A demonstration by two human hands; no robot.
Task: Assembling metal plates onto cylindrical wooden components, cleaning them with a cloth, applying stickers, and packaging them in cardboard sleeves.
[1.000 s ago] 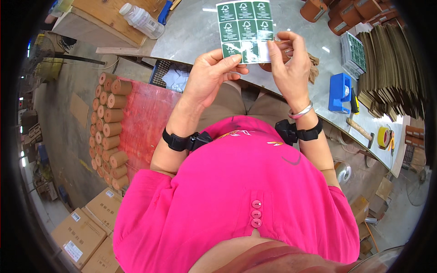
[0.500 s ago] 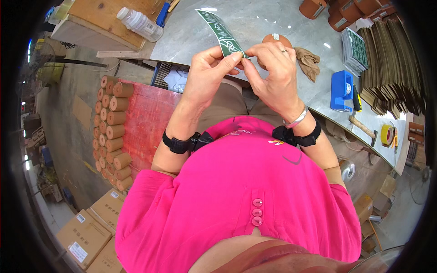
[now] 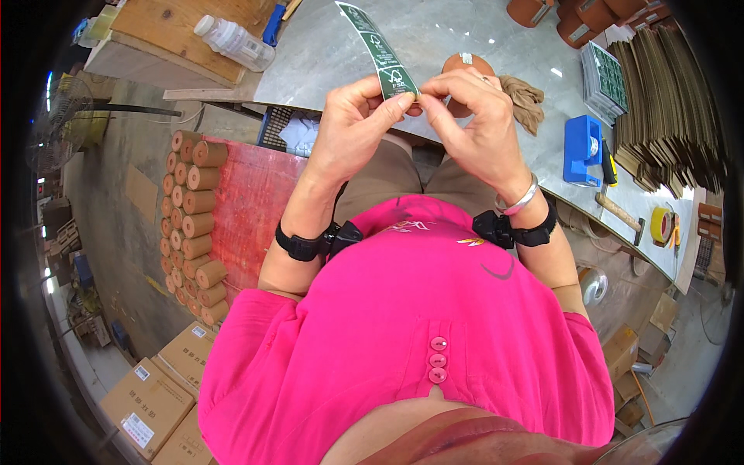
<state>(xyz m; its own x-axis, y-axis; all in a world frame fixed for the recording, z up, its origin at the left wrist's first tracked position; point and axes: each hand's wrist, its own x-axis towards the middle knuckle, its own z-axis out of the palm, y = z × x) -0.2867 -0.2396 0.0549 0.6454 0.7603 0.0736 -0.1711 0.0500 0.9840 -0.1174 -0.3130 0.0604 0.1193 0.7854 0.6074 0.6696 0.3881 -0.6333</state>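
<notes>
left hand [image 3: 347, 128]: pinching the near end of the green sticker sheet [image 3: 377, 50] | sheet: visible length slants away, leftward, from the fingertips | right hand [image 3: 484, 128]: fingertips narrowed at the near right corner, grip unclear | both hands close

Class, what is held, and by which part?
A green sticker sheet: the left hand pinches its lower end; the right hand, at its corner, may too.
</notes>
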